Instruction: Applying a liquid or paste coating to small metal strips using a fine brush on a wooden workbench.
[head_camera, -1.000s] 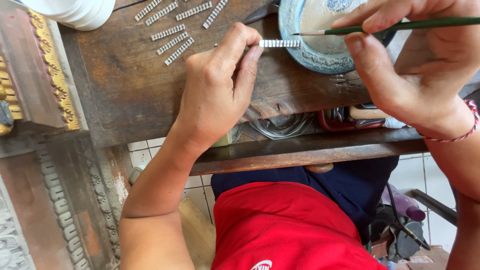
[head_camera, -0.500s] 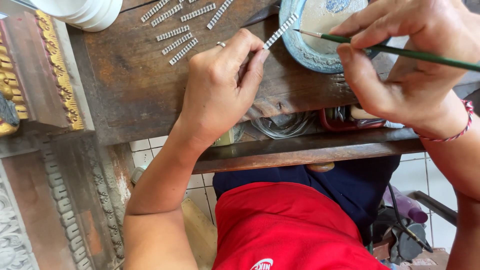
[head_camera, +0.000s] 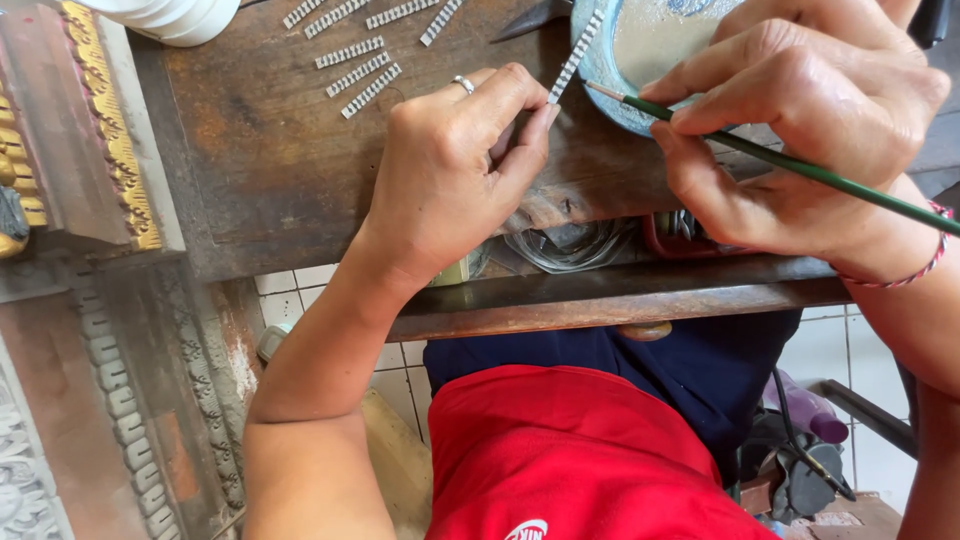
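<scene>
My left hand (head_camera: 450, 170) pinches a small ribbed silvery strip (head_camera: 576, 57) steady, tilted toward the thin green-handled paintbrush (head_camera: 790, 165) that my right hand's (head_camera: 800, 130) fingers grip, probably for coating.

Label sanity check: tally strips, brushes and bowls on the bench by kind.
Loose strips on the bench: 7
Held strip, in left hand: 1
Green brush, in right hand: 1
Blue bowl: 1
Total: 10
</scene>
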